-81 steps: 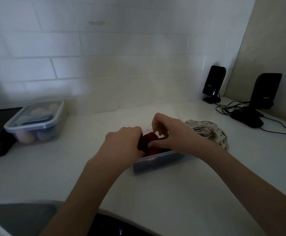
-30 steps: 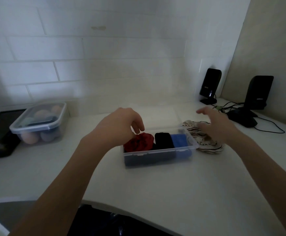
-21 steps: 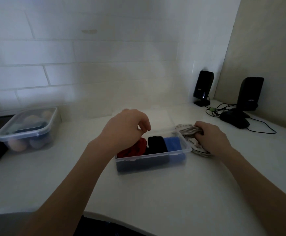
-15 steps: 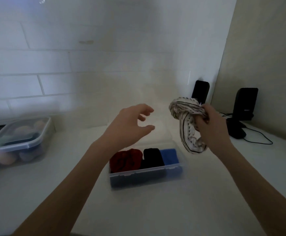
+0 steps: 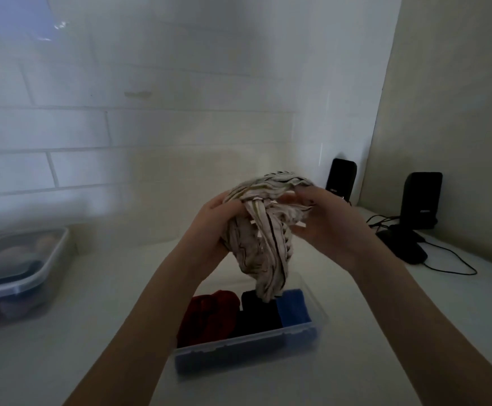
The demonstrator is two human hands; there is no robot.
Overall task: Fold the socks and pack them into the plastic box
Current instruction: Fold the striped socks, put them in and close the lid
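we see a dim, greyish frame; pale bluish light falls on the tiled wall up and left of the hands, a small glare spot there, edges soft and bowed.

Bunched striped socks hang above the clear plastic box holding red, black and blue folded pairs

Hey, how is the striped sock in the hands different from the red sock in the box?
The striped sock is pale with dark stripes; the red sock is plain dark red. The striped sock is held up in the air by the left hand and right hand, bunched and hanging loose; the red sock sits folded in the plastic box, at its left end. Both are soft fabric.
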